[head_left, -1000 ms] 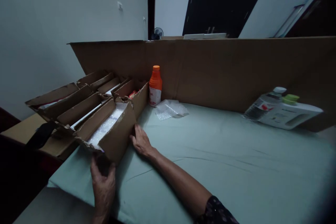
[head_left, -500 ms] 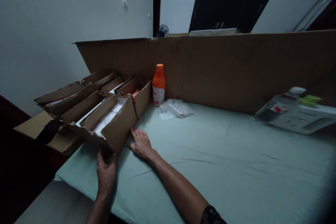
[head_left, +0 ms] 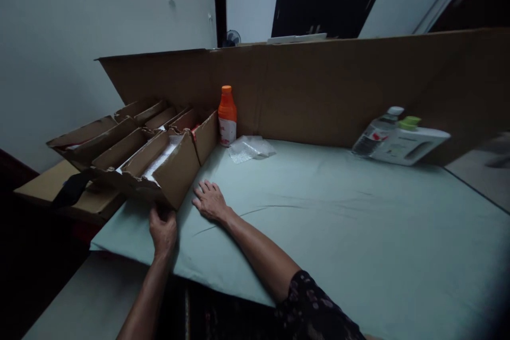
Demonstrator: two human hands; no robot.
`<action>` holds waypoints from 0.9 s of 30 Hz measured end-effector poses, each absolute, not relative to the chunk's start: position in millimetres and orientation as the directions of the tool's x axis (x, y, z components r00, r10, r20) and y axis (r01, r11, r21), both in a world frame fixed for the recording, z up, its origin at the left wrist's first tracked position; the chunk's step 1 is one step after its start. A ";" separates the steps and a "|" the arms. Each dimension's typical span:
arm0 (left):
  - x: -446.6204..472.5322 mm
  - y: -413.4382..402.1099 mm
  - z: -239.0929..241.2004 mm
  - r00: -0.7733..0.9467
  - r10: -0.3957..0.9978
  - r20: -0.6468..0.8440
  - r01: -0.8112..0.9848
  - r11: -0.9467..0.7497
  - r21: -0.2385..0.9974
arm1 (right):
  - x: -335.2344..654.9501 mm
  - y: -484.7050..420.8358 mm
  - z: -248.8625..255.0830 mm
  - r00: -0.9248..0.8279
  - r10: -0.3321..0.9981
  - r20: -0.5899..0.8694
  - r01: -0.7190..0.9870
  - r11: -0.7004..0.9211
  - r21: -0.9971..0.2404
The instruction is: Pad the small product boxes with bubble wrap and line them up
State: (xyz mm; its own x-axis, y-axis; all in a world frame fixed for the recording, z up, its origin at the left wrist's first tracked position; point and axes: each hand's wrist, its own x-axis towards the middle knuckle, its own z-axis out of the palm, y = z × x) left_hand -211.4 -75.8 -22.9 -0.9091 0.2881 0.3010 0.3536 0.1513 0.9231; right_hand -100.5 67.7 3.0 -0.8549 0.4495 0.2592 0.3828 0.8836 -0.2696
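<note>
At the near left, a divided cardboard box (head_left: 179, 170) sits on the pale green cloth. My left hand (head_left: 162, 232) is closed at its near lower corner, with the fingertips partly hidden by the box. My right hand (head_left: 210, 201) lies palm down on the cloth, just right of the box, fingers spread and holding nothing. Bubble wrap fills part of the nearest compartment (head_left: 161, 159). Beyond the box stands an orange bottle (head_left: 227, 111) with a white label, and a loose piece of bubble wrap (head_left: 252, 147) lies beside it.
A cardboard panel (head_left: 311, 90) borders the back of the cloth-covered table (head_left: 319, 244). At the right, a clear bottle (head_left: 376, 133) and a white jug with a green cap (head_left: 414, 146) lean against it. A flat carton (head_left: 35, 188) lies beyond the left edge.
The view has shifted, so more of the table's right side and near edge shows. My right hand's fingers now rest slightly apart from the box side; my left stays at the corner.
</note>
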 end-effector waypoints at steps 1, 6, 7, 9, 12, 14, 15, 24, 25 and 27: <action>-211.9 -76.2 -22.8 -0.908 0.290 0.301 0.357 0.161 0.920 | -95.7 63.6 2.0 -0.853 0.455 0.255 0.391 0.882 -0.264; -213.0 -76.9 -23.5 -0.903 0.292 0.316 0.377 0.183 0.908 | -68.1 43.8 -0.6 -0.848 0.472 0.242 0.422 0.876 -0.232; -213.4 -76.5 -24.1 -0.901 0.291 0.323 0.383 0.184 0.905 | -63.3 40.6 -0.7 -0.846 0.474 0.243 0.427 0.876 -0.225; -214.8 -75.5 -25.6 -0.897 0.286 0.336 0.396 0.185 0.900 | -55.6 35.1 -0.5 -0.844 0.478 0.245 0.433 0.875 -0.214; -217.5 -74.2 -28.3 -0.892 0.280 0.354 0.413 0.190 0.891 | -47.3 28.1 -0.1 -0.840 0.480 0.252 0.439 0.875 -0.204; -219.2 -74.0 -29.9 -0.889 0.282 0.361 0.422 0.197 0.885 | -42.1 23.5 -0.2 -0.835 0.485 0.259 0.443 0.873 -0.205; -219.8 -74.2 -30.5 -0.887 0.284 0.363 0.426 0.202 0.882 | -39.1 21.1 -0.3 -0.833 0.488 0.262 0.445 0.871 -0.207; -221.4 -75.8 -28.5 -0.885 0.288 0.366 0.433 0.219 0.874 | -13.5 6.3 1.8 -0.815 0.507 0.281 0.462 0.861 -0.214; -221.6 -75.8 -28.0 -0.886 0.288 0.364 0.431 0.220 0.875 | -12.3 5.6 2.3 -0.812 0.510 0.283 0.465 0.859 -0.213; -221.9 -75.9 -27.5 -0.888 0.288 0.359 0.427 0.223 0.876 | -11.1 4.7 2.9 -0.810 0.514 0.283 0.469 0.857 -0.213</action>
State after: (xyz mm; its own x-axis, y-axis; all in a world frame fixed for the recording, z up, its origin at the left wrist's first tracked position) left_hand -221.9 -75.9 -27.5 -0.8877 0.2879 0.3593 0.4269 0.2226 0.8765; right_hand -11.1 4.7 2.9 -0.8098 0.5138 0.2833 0.4691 0.8570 -0.2133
